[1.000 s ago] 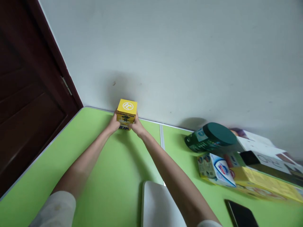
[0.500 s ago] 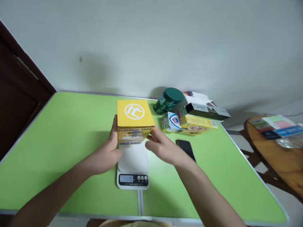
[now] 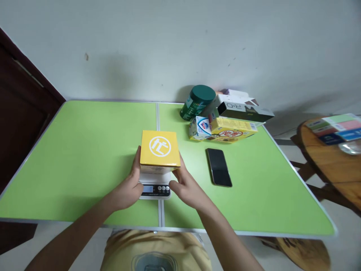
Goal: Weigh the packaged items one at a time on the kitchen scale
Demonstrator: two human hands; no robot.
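yellow box (image 3: 160, 148) sits over the white scale (image 3: 155, 178), pinched in my grip, left hand (image 3: 128, 189) and right hand (image 3: 186, 186) on opposite sides. lined up, looks done; release not yet. i can't tell if it's resting. front edge of the table (image 3: 93, 150) near; room leftward, phone (image 3: 219, 167) well apart rightward.
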